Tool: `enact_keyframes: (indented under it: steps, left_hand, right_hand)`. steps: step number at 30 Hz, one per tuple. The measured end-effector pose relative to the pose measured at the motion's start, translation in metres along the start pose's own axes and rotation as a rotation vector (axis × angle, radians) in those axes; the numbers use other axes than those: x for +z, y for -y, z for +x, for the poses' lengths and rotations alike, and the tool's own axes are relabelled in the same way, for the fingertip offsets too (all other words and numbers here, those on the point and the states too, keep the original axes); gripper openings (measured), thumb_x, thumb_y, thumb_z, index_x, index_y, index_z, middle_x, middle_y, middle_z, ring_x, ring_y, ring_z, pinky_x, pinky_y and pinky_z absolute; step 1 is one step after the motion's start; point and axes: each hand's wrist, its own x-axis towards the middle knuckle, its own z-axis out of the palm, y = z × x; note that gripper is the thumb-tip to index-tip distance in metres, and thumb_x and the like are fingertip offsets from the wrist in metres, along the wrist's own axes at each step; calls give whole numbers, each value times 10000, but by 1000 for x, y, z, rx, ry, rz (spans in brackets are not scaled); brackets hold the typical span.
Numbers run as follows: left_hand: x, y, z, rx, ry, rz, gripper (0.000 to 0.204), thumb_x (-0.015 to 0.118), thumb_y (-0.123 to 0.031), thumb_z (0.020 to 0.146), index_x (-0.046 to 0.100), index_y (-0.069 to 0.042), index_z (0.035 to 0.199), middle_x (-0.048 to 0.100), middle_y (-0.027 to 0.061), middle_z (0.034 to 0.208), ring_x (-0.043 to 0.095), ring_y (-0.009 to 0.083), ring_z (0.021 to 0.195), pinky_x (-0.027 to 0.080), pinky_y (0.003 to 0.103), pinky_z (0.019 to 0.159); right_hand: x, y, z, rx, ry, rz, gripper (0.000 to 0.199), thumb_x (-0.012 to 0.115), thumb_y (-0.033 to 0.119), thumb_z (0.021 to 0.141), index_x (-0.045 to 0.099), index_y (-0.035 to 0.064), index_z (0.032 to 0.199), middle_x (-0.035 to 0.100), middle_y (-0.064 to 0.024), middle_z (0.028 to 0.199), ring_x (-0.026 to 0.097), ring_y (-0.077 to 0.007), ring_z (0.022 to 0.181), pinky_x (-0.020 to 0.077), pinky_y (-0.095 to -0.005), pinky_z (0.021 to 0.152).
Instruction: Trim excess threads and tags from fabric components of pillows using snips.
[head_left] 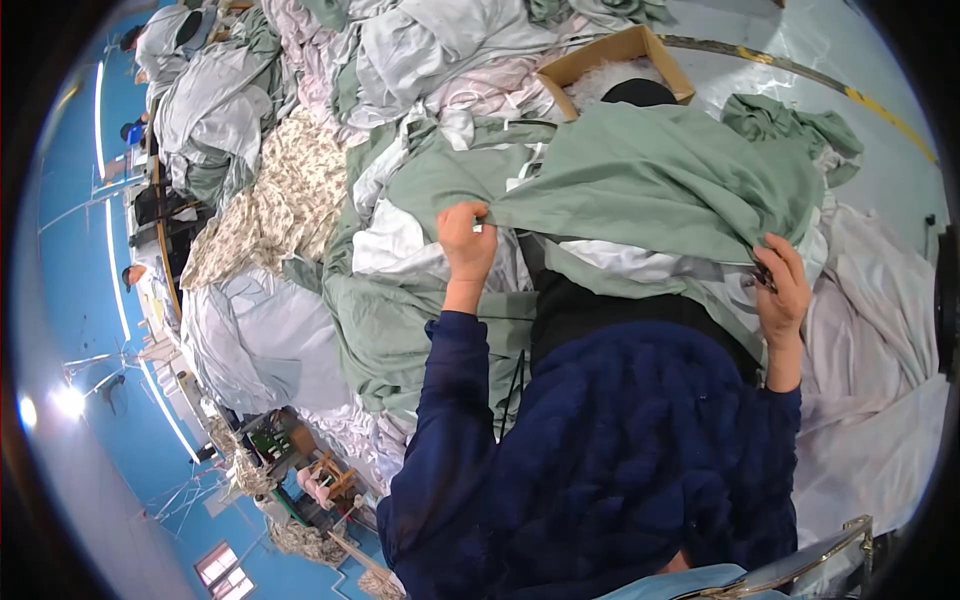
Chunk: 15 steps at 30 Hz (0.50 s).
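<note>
A sheet of plain green cloth point(650, 180) is spread across my lap, its near edge stretched between my two hands. My left hand point(466, 240) is closed in a pinch on the edge at the left. At the right end, the fingers of my right hand point(783, 285) are curled on the same edge. A small dark object point(764, 275) shows within that hand; its kind is too hidden to name. White cloth point(625, 257) shows beneath the green edge, and more green cloth point(390, 310) lies bunched by my left forearm.
Heaped grey-white cloth point(440, 50) and flower-patterned cloth point(290, 185) lie to the left and far side. An open cardboard box point(655, 48) with whitish scraps stands beyond my lap. Pale cloth point(865, 330) drapes at my right. Other people point(145, 280) are at the far left.
</note>
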Motion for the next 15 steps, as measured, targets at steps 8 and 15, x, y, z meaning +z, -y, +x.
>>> enact_keyframes:
  steps: [8, 15]
  left_hand:
    - [2, -8, 5, -6, 64, -11, 186, 666, 35, 695, 616, -60, 847, 684, 79, 863, 635, 283, 823, 478, 358, 764]
    - [8, -144, 41, 86, 309, -310, 339, 742, -75, 725, 601, -30, 1030, 620, 155, 1079, 587, 347, 1019, 467, 409, 867]
  right_hand:
    - [-3, -2, -6, 30, -53, -62, 368, 608, -162, 650, 676, 22, 961, 638, -146, 1193, 669, -269, 952, 527, -303, 780]
    - [-1, 4, -15, 24, -191, -50, 340, 609, -154, 605, 707, 35, 870, 669, -149, 1100, 661, -239, 736, 518, -291, 616]
